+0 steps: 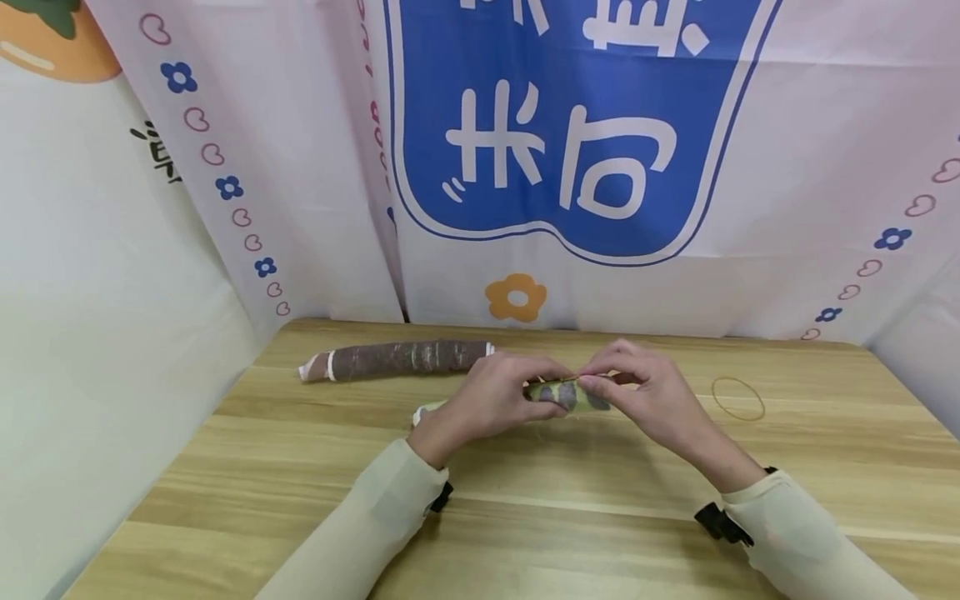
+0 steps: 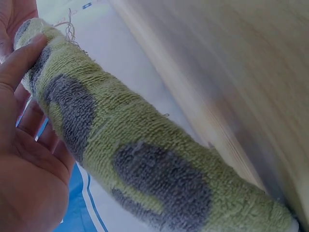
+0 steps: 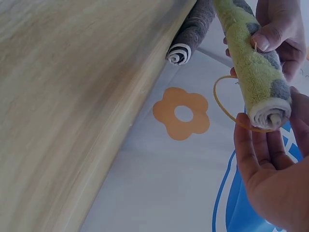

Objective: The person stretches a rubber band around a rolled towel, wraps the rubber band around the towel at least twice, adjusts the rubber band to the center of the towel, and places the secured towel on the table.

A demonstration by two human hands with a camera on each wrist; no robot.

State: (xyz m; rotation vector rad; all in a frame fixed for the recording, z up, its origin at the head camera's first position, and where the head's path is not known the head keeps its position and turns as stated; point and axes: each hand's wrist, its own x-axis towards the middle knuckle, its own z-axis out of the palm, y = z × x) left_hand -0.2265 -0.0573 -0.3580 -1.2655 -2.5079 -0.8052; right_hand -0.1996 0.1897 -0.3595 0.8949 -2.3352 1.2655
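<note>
Left hand (image 1: pixel 506 392) grips the green roll (image 2: pixel 130 125) and right hand (image 1: pixel 651 387) pinches the rubber band (image 3: pixel 216 94) between them; I worry overstretching could snap it.

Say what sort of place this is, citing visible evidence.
Probably a makeshift indoor workspace, though its wider use is unclear: a wood-grain table, printed cloth hangings behind it, and a rolled green towel being handled.

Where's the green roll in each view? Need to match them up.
Head: green roll lower middle, partly hidden by the left hand.
Left wrist: roll diagonal, upper left to lower right.
Right wrist: roll upper right, coiled end nearest.
Shared landmark: wooden table, at bottom, right and left respectively.
</note>
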